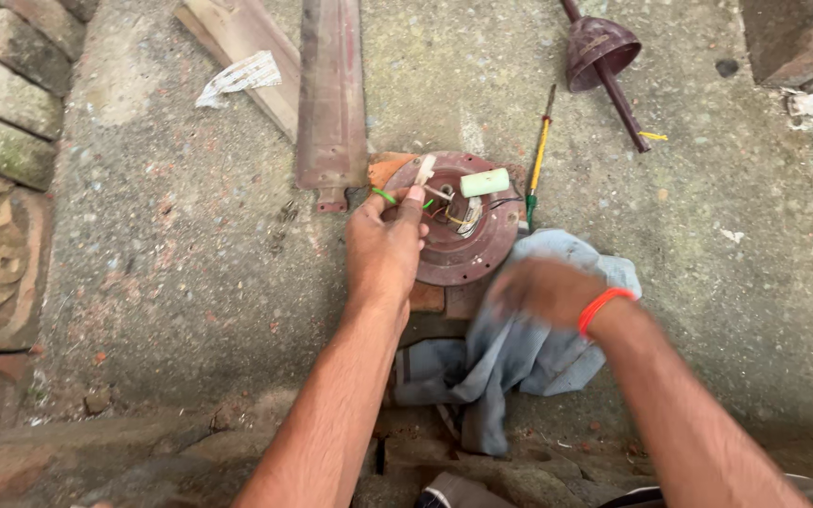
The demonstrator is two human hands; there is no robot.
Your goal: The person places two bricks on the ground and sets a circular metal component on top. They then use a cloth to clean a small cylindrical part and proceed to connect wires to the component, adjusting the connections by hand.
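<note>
Both hands work apart: left hand (383,246) pinches a green wire (385,196) on the round motor housing (463,246), blurred right hand (543,290) presses the grey cloth (510,353).

motor housing (468,246): painted metal you touch, maroon, dull, scuffed
capacitor (485,182): smooth pale plastic, slight sheen
rag (510,353): soft grey-blue cloth under your right hand, matt, creased
fan blade (331,94): flat metal, worn reddish-brown paint
plank (242,47): raw wood, rough
screwdriver (538,160): glossy yellow-green plastic handle
ground (190,254): rough concrete, gritty
bricks (7,94): coarse, mossy
</note>
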